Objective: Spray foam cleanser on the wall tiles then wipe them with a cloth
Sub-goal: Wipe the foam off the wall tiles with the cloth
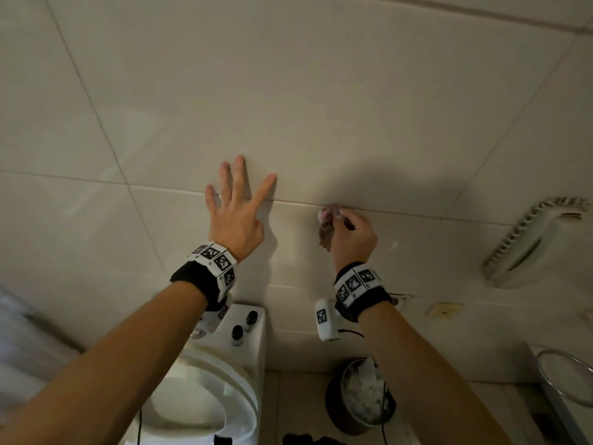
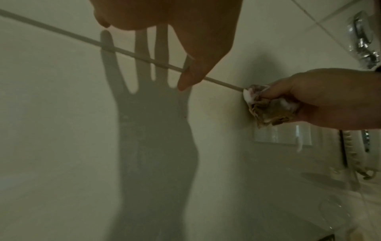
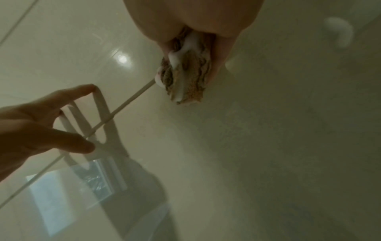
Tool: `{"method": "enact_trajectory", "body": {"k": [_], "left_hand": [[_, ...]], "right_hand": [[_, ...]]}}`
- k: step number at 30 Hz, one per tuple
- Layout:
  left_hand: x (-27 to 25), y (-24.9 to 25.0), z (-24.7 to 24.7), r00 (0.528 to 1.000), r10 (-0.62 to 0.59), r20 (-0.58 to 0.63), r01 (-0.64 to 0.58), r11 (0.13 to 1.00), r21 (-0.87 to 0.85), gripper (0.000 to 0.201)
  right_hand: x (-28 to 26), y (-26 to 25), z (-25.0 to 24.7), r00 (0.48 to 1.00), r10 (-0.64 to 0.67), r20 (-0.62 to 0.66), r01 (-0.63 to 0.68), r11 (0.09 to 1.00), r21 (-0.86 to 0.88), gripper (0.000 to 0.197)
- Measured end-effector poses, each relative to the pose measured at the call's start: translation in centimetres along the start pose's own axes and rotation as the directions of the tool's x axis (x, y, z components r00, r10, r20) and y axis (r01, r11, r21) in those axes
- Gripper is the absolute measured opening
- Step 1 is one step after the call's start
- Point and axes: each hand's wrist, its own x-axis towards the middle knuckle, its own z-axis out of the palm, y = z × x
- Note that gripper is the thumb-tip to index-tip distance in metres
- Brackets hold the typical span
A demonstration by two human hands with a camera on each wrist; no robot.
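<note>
The right hand (image 1: 353, 234) gripped the foam-soaked cloth (image 2: 268, 107) against the grout line (image 2: 62, 31); the left hand (image 1: 234, 216) rested flat, fingers spread, on the wall tiles (image 1: 321, 91) — it might slip on wet tile.

No legible text or labels anywhere

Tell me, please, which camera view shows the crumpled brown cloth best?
The right wrist view: the crumpled brown cloth fills it close up, foam visible. The left wrist view shows it smaller in the right hand; the head view, mostly hidden.

cloth (image 1: 326, 231) mostly inside right fingers (image 1: 351, 224)
</note>
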Motion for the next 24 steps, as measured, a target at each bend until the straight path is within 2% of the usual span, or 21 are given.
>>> {"method": "enact_trajectory", "body": {"k": [4,11,18,24], "left_hand": [[-0.3,-1.4,-0.6,0.999,-0.033,0.024,0.034,0.999,-0.011,0.106],[-1.0,-3.6,-1.4,0.997,-0.052,0.056,0.053,0.998,-0.026,0.102],[-2.3,-7.9,-2.7,0.971,-0.19,0.147,0.196,0.98,-0.029,0.098],[-3.0,-11.0,-3.9,0.934,-0.309,0.179,0.318,0.948,-0.02,0.096]], "right_hand": [[-1.4,-0.5,2.2,0.999,0.041,0.031,-0.042,0.998,0.044,0.017],[-4.2,-1.9,5.9,0.98,0.1,0.172,-0.121,0.986,0.113,0.019],[-7.0,-3.7,9.8,0.961,0.033,0.274,-0.061,0.994,0.095,0.02],[-9.2,-5.3,12.5,0.931,0.008,0.364,-0.026,0.999,0.046,0.016]]}}
